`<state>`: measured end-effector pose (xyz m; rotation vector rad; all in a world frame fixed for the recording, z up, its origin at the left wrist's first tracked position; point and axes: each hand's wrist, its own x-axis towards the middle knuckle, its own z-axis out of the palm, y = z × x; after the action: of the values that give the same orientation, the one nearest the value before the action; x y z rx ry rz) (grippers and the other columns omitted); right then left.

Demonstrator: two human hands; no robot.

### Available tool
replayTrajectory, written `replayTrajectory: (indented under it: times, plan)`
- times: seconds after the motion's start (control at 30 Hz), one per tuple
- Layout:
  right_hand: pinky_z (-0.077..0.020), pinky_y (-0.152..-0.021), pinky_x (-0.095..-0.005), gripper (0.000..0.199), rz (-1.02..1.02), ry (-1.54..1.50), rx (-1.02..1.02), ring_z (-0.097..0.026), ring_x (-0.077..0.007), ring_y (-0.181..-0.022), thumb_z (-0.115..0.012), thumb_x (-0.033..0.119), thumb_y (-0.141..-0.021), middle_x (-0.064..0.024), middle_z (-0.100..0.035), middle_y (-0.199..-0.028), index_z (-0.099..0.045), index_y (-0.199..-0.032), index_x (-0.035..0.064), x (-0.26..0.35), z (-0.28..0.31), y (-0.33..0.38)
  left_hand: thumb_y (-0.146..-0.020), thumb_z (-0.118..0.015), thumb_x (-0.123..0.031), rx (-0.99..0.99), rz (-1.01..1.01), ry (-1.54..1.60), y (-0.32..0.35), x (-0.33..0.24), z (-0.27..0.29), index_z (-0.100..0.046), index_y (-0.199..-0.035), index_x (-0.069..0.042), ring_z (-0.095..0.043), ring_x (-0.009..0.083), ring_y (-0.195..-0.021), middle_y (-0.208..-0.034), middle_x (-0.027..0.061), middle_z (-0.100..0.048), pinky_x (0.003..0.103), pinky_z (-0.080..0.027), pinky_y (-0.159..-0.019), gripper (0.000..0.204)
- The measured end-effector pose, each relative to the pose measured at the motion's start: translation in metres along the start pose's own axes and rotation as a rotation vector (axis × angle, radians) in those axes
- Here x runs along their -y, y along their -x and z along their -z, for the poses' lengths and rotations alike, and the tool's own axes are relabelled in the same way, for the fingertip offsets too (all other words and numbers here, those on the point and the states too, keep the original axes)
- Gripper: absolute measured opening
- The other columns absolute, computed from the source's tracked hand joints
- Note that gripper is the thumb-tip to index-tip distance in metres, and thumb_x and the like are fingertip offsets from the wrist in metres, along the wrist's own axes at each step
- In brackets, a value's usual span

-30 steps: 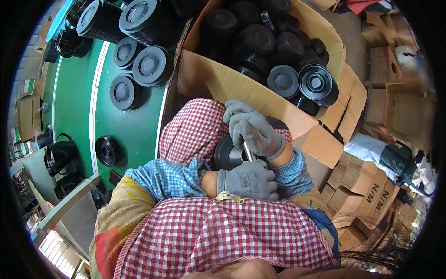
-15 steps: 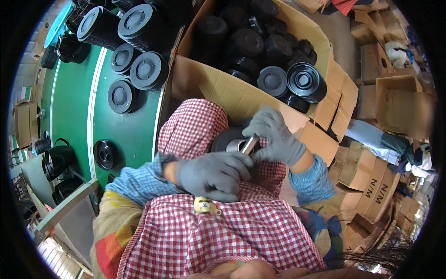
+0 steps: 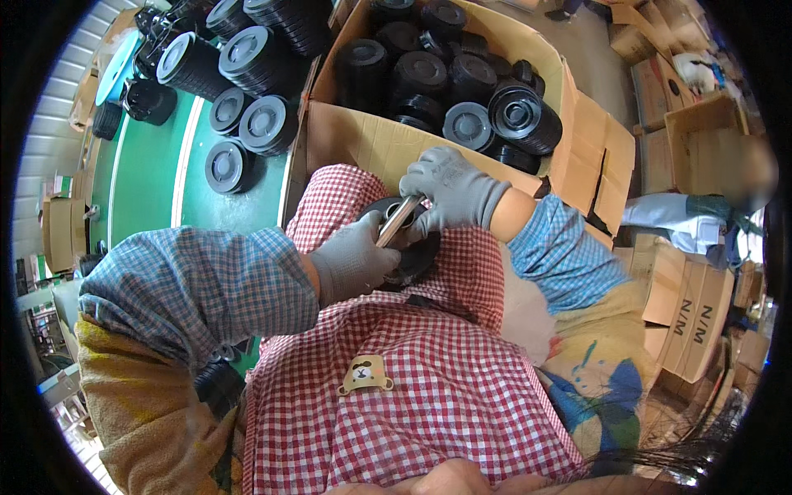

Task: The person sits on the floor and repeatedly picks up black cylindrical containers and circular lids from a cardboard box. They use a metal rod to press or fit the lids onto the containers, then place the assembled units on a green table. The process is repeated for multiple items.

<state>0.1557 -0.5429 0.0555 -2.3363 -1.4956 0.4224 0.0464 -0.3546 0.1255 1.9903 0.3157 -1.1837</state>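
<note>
A metal bar [image 3: 398, 223] was clasped by the left grip [image 3: 356, 258] and right grip [image 3: 450, 189], a black disc [image 3: 420, 262] partly hidden beneath.

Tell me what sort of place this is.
Probably a small factory or workshop: stacks of matching black round parts stand on a long green surface, and a large open cardboard box holds many more.
</note>
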Motion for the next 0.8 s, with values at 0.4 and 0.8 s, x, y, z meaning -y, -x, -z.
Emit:
replayTrajectory:
  times: [0.4,0.8]
  plan:
    - [-0.0497,-0.091,-0.0414,0.059,0.303,0.191,0.458,-0.067,-0.0281,-0.102,-0.08,0.06,-0.072,-0.0072,-0.072,-0.105,-0.072,-0.109,0.0148,-0.001,0.034,-0.045,-0.095,-0.06,-0.014,0.139,0.095,0.095,0.014,0.0,-0.017,-0.005,-0.154,0.0,-0.069,0.0278,-0.084,-0.104,0.0258,-0.062,0.037,-0.058,-0.067,0.082]
    - [-0.0551,-0.077,-0.0423,0.07,-0.04,0.056,0.551,-0.073,-0.0338,-0.086,-0.076,0.072,-0.069,-0.0122,-0.075,-0.091,-0.071,-0.106,0.0129,0.011,0.025,-0.03,-0.091,-0.067,-0.021,-0.033,-0.104,-0.258,-0.017,0.014,-0.002,-0.04,-0.137,0.003,-0.069,0.0422,-0.101,-0.111,0.0298,-0.067,0.049,-0.055,-0.088,0.059]
